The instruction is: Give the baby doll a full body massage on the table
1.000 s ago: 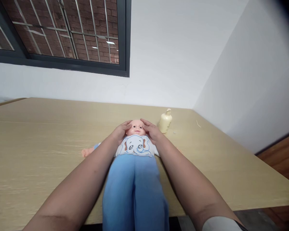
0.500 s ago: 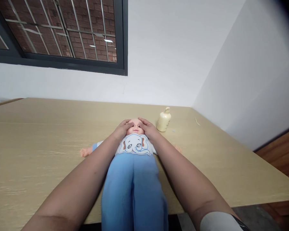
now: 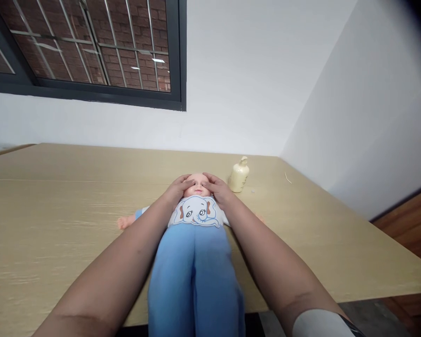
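A baby doll lies on its back on the table, feet toward me. It wears light blue trousers and a white top with an elephant on the front. My left hand cups the left side of the doll's head, its thumb over the eye area. On the other side my right hand is curved around the head in the same way, thumb near the other eye. The doll's mouth shows between them. One doll hand sticks out past my left forearm; the other is mostly hidden behind my right forearm.
A cream pump bottle stands on the wooden table just beyond my right hand. A thin pale strand lies farther right. White walls and a barred window border the back. The table's front edge runs below my forearms.
My right hand has shifted slightly, its fingertips a little to the right and its thumb a little lower on the doll's face. The left hand, doll and bottle look almost unchanged.
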`<state>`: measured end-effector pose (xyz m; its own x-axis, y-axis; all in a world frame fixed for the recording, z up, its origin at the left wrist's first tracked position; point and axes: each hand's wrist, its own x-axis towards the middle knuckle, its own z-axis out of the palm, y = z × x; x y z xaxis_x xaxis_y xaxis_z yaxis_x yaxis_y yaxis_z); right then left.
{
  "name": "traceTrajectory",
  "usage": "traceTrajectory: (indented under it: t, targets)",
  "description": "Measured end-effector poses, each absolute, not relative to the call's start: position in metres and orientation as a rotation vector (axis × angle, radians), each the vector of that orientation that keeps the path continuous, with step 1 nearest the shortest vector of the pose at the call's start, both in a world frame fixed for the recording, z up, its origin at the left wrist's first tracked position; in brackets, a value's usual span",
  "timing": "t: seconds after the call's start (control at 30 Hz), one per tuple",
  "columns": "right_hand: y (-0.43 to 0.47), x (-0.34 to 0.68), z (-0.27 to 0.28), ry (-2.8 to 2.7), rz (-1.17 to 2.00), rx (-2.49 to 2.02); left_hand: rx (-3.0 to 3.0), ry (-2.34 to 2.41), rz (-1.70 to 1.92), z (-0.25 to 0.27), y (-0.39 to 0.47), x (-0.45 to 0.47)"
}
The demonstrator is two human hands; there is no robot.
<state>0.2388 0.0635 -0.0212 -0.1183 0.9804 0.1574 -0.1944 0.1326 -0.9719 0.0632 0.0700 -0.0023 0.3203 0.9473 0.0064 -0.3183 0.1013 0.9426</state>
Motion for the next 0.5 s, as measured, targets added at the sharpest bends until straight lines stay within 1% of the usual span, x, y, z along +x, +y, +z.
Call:
traceTrajectory:
  t: [0.1, 0.2, 0.4, 0.5]
  targets:
    - [0.0688, 0.2332, -0.0241, -1.221, 1.141, -1.012, 1.148, 0.917, 1.109, 0.0009, 0.0685, 0.0668]
    - [0.0725, 0.2314, -0.0254, -1.224, 1.089, -1.049, 1.166, 0.963, 1.109, 0.0019, 0.0708, 0.067]
    - [0.0719, 0.2332, -0.0257, -1.212, 1.159, -1.022, 1.139, 0.912, 1.117, -0.0043, 0.076, 0.0646]
    - [0.0682, 0.2354, -0.0231, -1.178, 1.259, -0.974, 1.082, 0.811, 1.081, -0.0044, 0.0735, 0.0635]
